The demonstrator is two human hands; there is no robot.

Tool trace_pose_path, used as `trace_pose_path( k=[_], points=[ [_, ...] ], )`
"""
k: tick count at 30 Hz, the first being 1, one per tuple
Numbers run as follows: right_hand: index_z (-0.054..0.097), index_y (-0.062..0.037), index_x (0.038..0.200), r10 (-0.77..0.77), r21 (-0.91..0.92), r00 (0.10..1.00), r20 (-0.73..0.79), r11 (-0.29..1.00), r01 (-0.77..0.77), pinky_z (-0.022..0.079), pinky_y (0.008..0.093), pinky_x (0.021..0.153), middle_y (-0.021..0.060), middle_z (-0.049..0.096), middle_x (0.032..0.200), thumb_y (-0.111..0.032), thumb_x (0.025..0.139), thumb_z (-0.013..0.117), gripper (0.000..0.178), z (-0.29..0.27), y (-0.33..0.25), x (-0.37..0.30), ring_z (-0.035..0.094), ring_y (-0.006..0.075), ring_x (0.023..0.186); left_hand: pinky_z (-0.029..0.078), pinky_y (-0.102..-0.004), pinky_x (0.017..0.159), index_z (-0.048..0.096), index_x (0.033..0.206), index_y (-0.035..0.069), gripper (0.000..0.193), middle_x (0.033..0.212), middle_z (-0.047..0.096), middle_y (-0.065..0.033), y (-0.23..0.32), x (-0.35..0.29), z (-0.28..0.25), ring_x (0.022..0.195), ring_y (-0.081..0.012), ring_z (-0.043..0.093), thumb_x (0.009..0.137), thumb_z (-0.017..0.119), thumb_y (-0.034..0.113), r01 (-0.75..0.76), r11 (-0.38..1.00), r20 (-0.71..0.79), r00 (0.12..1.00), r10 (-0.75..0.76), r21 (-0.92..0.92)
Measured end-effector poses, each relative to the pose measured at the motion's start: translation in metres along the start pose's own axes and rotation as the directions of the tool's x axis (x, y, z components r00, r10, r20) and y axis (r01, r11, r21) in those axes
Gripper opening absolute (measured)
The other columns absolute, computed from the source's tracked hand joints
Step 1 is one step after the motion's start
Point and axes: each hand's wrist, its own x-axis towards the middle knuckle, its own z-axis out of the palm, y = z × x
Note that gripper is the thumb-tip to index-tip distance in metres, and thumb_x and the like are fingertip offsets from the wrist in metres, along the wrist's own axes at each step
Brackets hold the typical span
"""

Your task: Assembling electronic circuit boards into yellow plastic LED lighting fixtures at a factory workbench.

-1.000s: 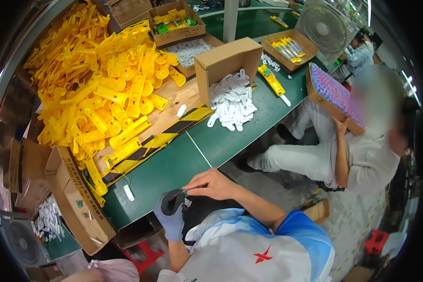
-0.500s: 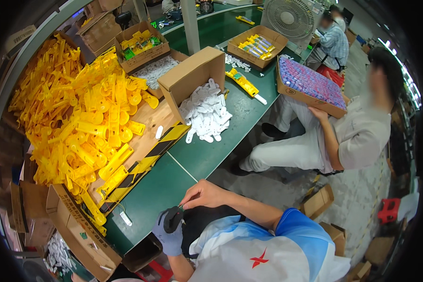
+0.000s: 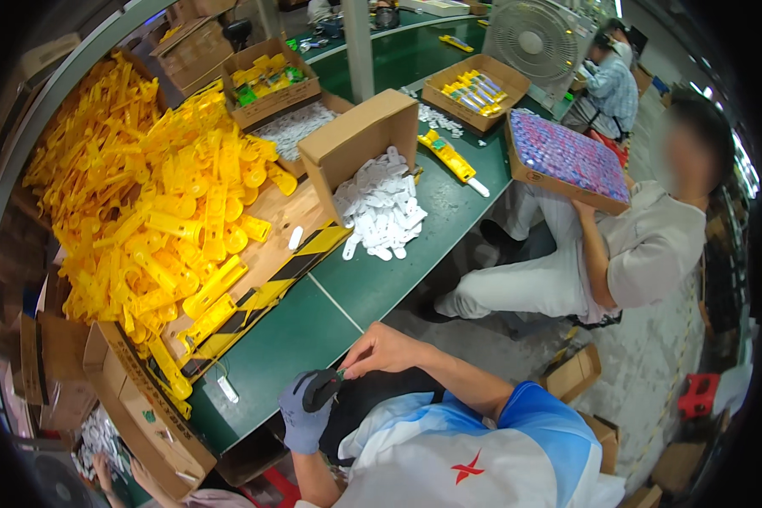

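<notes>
**A:** Pretty crammed workshop, green counter (image 3: 284,349) running through it at a slant. Where's the bit being worked on though?

**B:** Small green piece (image 3: 341,373), up between both hands in front of the person's shirt (image 3: 432,449), just off the counter's near edge.

**A:** Who's got it?

**B:** Right hand (image 3: 383,349), bare, fingers pinched on it. Left hand (image 3: 305,415) is gloved and curled right beside it, can't tell if those fingers grip anything tbh.

**A:** And around that?

**B:** Little white part (image 3: 228,389) near the counter edge, then a heap of white pieces (image 3: 385,212) spilling from a tipped cardboard box (image 3: 360,135). Massive pile of yellow parts (image 3: 169,224) on the left. Over right, a seated co-worker (image 3: 652,262) holds a box of purple-pink bits (image 3: 567,193).
</notes>
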Motion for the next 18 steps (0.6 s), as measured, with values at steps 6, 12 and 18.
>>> trace_pose_path(
  k=[6,12,18],
  points=[
    [0.075,0.0032,0.095,-0.067,0.018,0.926,-0.37,0.997,0.08,0.051,0.0235,0.069,0.0076,0.074,0.084,-0.001,0.082,0.077,0.014,-0.003,0.017,0.003,0.066,0.0097,0.076,0.053,-0.0408,0.078,0.067,0.107,0.004,0.031,0.1,0.069,-0.017,-0.04,0.026,-0.004,0.09,-0.0373,0.066,0.078,0.076,0.009,0.204,0.966,-0.281,0.929,-0.242,-0.157],
    [0.074,0.0055,0.097,-0.213,-0.07,0.885,-0.415,0.977,0.203,0.05,0.021,0.07,0.0089,0.072,0.089,0.004,0.083,0.074,0.014,-0.003,0.019,0.007,0.065,0.0102,0.078,0.046,-0.0437,0.094,0.062,0.122,0.01,0.046,0.115,0.062,-0.0158,-0.077,0.105,-0.053,0.109,-0.0362,0.058,0.08,0.077,0.021,0.347,0.836,-0.467,0.875,-0.126,0.425],
    [0.072,0.0045,0.097,-0.237,-0.135,0.846,-0.478,0.971,0.196,0.051,0.0219,0.072,0.0081,0.071,0.092,0.005,0.082,0.074,0.015,0.004,0.02,-0.003,0.065,0.01,0.079,0.041,-0.0442,0.101,0.062,0.122,0.01,0.052,0.122,0.058,-0.0118,-0.14,0.143,-0.082,0.116,-0.033,0.052,0.075,0.079,0.022,0.336,0.505,-0.298,0.942,-0.158,0.795]
  ],
)
